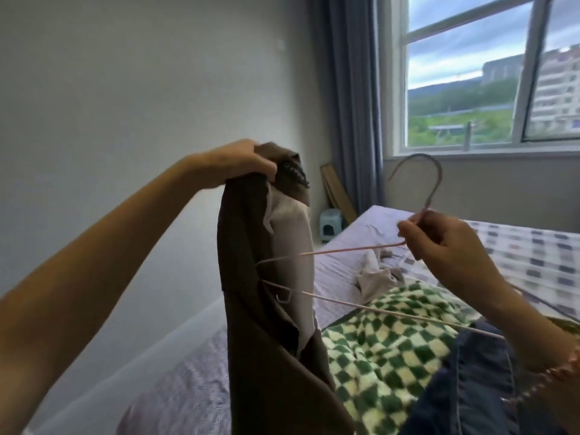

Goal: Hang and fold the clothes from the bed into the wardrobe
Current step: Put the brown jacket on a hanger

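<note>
Brown jacket (251,277) hung clear of the bed (370,227), over its left edge. Collar was bunched in the left hand (238,164), fingers curled round the cloth. Right hand (439,240) pinched the pink wire hanger (351,248) at the neck under the hook; one arm sat inside the jacket's opening. Step judged: threading the hanger. Next calls for working the second arm into the other shoulder. Green checked garment (383,350) and denim (470,387) lay by the near edge.

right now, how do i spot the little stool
Start at the window and follow the grey curtain down to its foot. The stool sits there off the bed's far corner: low, pale mint plastic, unlike the brown boards leaning behind it.
</note>
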